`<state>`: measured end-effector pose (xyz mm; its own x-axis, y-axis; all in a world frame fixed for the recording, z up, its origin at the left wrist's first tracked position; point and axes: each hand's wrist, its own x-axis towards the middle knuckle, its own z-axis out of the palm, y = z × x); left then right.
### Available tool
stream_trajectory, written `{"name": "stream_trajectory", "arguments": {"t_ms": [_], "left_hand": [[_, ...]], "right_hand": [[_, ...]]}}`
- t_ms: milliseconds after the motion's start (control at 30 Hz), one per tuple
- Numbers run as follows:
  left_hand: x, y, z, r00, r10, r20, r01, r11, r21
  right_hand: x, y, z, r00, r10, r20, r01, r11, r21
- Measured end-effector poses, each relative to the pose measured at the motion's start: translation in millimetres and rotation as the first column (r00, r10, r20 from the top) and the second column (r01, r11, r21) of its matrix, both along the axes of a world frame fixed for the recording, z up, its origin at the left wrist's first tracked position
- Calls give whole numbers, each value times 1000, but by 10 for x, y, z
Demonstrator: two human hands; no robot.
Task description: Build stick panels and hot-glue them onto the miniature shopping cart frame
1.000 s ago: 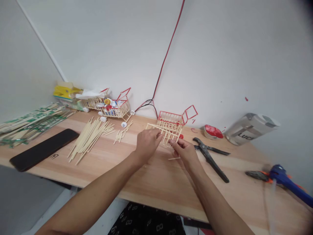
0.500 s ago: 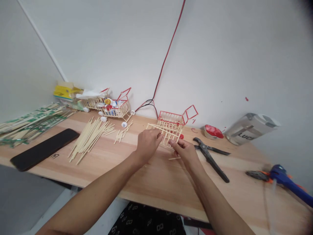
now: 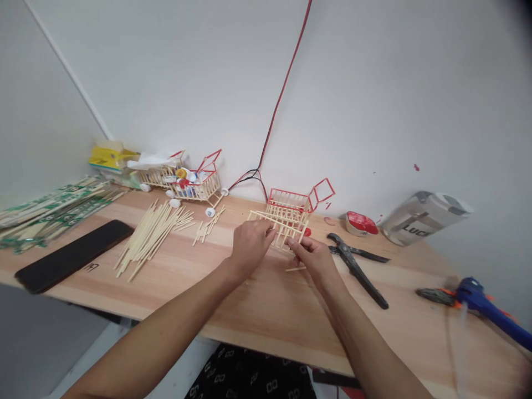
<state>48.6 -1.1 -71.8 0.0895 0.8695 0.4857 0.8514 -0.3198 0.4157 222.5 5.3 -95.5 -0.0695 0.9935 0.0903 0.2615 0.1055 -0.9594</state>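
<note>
A small frame of pale wooden sticks (image 3: 279, 220) is tilted between my hands, just above the table. My left hand (image 3: 251, 244) is closed on its near left side, thumb and fingers pinched. On the near right, my right hand (image 3: 315, 256) pinches the same frame between thumb and fingers. A short thin stick (image 3: 295, 269) pokes out below my right fingers; whether they hold it I cannot tell. Right behind the frame stands a miniature stick shopping cart (image 3: 290, 195) with a red rim and red handle, its lower part partly hidden.
Sticks (image 3: 147, 238) lie in a pile at left, near a black slab (image 3: 75, 256) and green-white packets (image 3: 54, 210). Cap-filled carts (image 3: 195, 188) stand behind. To the right are black pliers (image 3: 359, 271), a red-stained cup (image 3: 361, 223), a container (image 3: 424, 219) and a blue glue gun (image 3: 477, 299).
The view has shifted very slightly. Both hands keep their grip on the stick frame, with no clear movement of it.
</note>
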Motion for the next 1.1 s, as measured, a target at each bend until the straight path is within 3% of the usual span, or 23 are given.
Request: {"name": "stream_trajectory", "arguments": {"t_ms": [700, 1100], "left_hand": [[1, -12, 5, 1000, -15, -9, 15, 1000, -10], [-79, 13, 86, 992, -34, 119, 29, 999, 36]], "right_hand": [[1, -12, 3, 999, -1, -32, 1, 1000, -6], [56, 5, 43, 998, -66, -20, 66, 998, -21]]}}
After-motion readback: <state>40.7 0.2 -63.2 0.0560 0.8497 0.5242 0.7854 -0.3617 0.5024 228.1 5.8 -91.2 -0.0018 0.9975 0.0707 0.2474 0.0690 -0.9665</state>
